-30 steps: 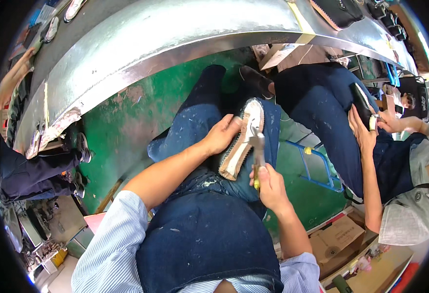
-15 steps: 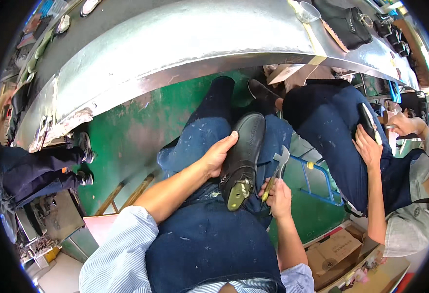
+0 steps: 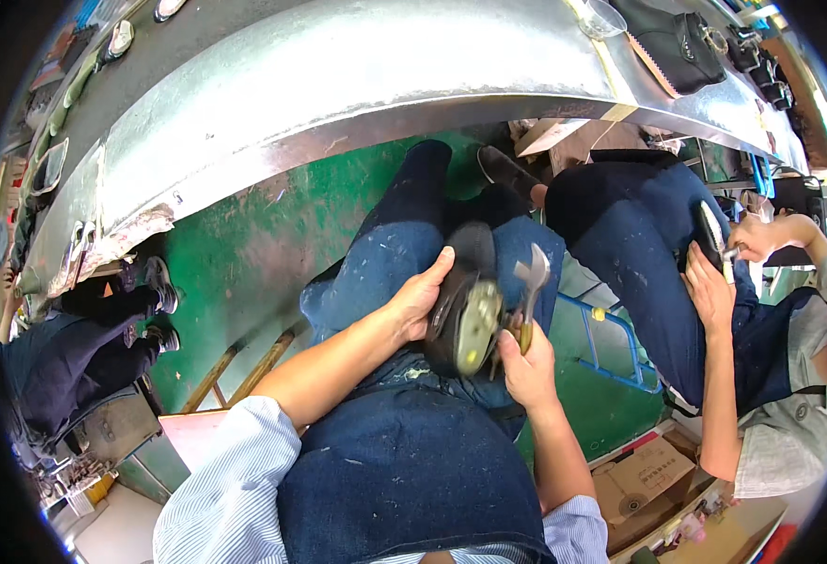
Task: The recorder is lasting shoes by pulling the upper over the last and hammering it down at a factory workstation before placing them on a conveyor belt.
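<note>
Left hand [image 3: 420, 301] fingers grip the half-hidden black shoe [image 3: 465, 310]; right hand [image 3: 529, 362] fingers clench a hammer [image 3: 530, 287].

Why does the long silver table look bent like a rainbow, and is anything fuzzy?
In the head view the fisheye lens bends the straight metal bench toward the rim, and the corners go black. The black shoe in the left hand looks sharp; the hammer in the right hand looks slightly smeared.
</note>
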{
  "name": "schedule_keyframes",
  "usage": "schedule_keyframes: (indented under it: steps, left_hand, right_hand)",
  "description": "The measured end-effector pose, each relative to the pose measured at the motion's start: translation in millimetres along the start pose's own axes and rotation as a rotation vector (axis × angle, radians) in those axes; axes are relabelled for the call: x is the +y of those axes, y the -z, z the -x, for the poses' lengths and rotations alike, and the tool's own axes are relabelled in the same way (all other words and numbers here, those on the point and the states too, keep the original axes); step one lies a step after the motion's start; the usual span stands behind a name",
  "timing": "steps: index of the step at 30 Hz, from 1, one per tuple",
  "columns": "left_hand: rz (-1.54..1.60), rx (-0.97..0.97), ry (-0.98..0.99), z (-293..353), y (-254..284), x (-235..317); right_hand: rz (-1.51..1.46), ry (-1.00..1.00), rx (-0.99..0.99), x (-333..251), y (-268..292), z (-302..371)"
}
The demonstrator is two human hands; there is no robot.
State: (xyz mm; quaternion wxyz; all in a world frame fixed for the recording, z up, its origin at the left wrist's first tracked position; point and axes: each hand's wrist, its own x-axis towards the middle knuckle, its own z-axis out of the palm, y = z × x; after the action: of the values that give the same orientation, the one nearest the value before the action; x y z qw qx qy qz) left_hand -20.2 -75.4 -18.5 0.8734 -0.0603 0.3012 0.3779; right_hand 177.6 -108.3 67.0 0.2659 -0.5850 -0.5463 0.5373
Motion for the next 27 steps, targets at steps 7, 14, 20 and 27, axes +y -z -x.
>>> schedule_keyframes:
  steps: [7,14,20,27]
  left_hand:
    - [0.262,0.02,0.037,-13,-11,3]
    - [0.29,0.015,0.039,-16,-5,1]
    - [0.227,-0.041,0.044,-7,-12,5]
    - [-0.37,-0.085,-0.461,72,-53,45]
  right_hand:
    - [0.13,0.003,0.07,14,-10,-37]
    - [0.135,-0.01,0.068,19,-11,-39]
    - [0.098,-0.034,-0.005,9,-4,-37]
    - [-0.179,-0.121,-0.087,44,28,-8]
